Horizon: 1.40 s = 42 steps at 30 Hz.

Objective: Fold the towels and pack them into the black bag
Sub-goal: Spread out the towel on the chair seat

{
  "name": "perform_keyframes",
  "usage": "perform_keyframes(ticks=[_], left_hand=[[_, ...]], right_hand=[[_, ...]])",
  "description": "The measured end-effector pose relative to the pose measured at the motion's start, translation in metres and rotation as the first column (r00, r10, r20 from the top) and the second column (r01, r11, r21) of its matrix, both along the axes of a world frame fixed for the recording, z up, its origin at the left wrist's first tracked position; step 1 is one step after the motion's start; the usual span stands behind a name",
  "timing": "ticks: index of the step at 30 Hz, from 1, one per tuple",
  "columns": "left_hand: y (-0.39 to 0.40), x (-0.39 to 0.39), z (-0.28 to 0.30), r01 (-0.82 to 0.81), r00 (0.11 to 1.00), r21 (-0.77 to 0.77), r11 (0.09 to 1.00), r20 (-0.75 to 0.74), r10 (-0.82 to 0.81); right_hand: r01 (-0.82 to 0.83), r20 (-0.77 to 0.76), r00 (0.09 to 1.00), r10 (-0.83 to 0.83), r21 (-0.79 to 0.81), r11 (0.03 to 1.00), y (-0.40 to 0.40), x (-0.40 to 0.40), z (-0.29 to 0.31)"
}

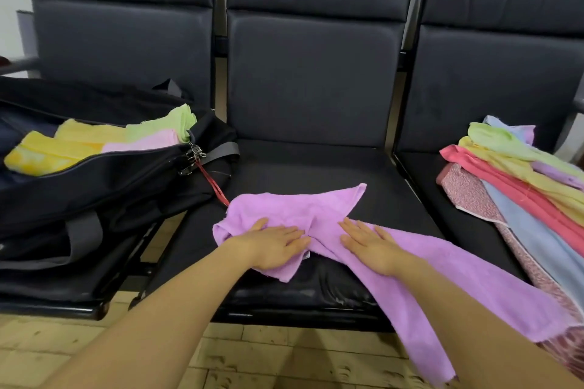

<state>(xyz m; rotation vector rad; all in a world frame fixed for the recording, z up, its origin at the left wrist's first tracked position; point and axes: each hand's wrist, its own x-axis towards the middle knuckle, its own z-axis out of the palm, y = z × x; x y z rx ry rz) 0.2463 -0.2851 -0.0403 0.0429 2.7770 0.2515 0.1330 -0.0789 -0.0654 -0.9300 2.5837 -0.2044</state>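
A purple towel (303, 208) lies crumpled on the middle black seat, its right part hanging over the front edge toward the floor. My left hand (275, 245) lies flat on the towel's left part, fingers straight. My right hand (369, 243) presses flat on the towel just to the right. The black bag (104, 180) lies unzipped on the left seat. Inside it are folded towels: yellow (60, 148), pink (142, 142) and green (164, 125).
A pile of unfolded towels (518, 180) in green, yellow, pink, blue and a speckled pattern sits on the right seat, spilling over its front. A red strap (213, 185) hangs from the bag's zipper near the purple towel. Tiled floor shows below the seats.
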Motion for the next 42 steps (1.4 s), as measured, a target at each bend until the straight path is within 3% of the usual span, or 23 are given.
perform_keyframes(ticks=[7,10,13,16,22,25,28,30,32,34,36,39,42], left_hand=[[-0.020,-0.036,-0.024,-0.070,0.997,-0.122,0.990,-0.035,0.066],[-0.020,-0.049,-0.026,-0.161,0.980,-0.073,0.984,-0.130,0.150],[-0.012,-0.056,-0.024,-0.183,0.902,-0.070,0.981,-0.408,0.140],[-0.004,-0.060,-0.020,-0.181,0.848,-0.102,0.978,-0.519,0.103],[0.007,-0.058,-0.039,-0.319,0.871,-0.056,0.946,-0.411,0.269],[0.004,-0.060,-0.045,-0.371,0.832,0.035,0.928,-0.431,0.349],[0.002,-0.063,-0.045,-0.374,0.815,0.078,0.924,-0.448,0.367],[0.000,-0.061,-0.045,-0.353,0.808,0.101,0.930,-0.469,0.357],[-0.003,-0.059,-0.041,-0.311,0.766,0.221,0.924,-0.518,0.381],[-0.006,-0.057,-0.027,-0.290,0.686,0.457,0.841,-0.514,0.515],[-0.011,-0.053,-0.009,-0.257,0.610,0.668,0.699,-0.449,0.653],[-0.019,-0.045,0.017,-0.171,0.506,0.804,0.569,-0.424,0.751],[-0.026,-0.037,0.036,-0.078,0.511,0.899,0.432,-0.336,0.792]], right_hand=[[0.067,-0.086,0.994,-0.064,0.034,0.997,-0.036,-0.028,-0.019],[0.142,-0.071,0.985,-0.155,-0.161,0.977,-0.048,-0.033,-0.018],[0.155,-0.244,0.936,-0.254,-0.364,0.918,-0.044,-0.039,-0.007],[0.179,-0.350,0.886,-0.305,-0.349,0.920,-0.037,-0.046,0.002],[0.263,-0.391,0.865,-0.314,-0.179,0.948,-0.040,-0.048,-0.005],[0.255,-0.358,0.862,-0.358,-0.303,0.918,-0.043,-0.045,-0.004],[0.287,-0.215,0.866,-0.452,-0.528,0.800,-0.040,-0.044,0.004],[0.277,-0.169,0.872,-0.460,-0.604,0.747,-0.036,-0.042,0.010],[0.245,-0.144,0.885,-0.442,-0.664,0.707,-0.032,-0.040,0.016],[0.227,-0.076,0.902,-0.424,-0.752,0.619,-0.030,-0.038,0.023],[0.205,-0.042,0.907,-0.419,-0.826,0.526,-0.029,-0.033,0.032],[0.158,-0.021,0.914,-0.405,-0.902,0.403,-0.032,-0.021,0.051],[0.121,-0.010,0.917,-0.399,-0.946,0.302,-0.033,-0.008,0.069]])
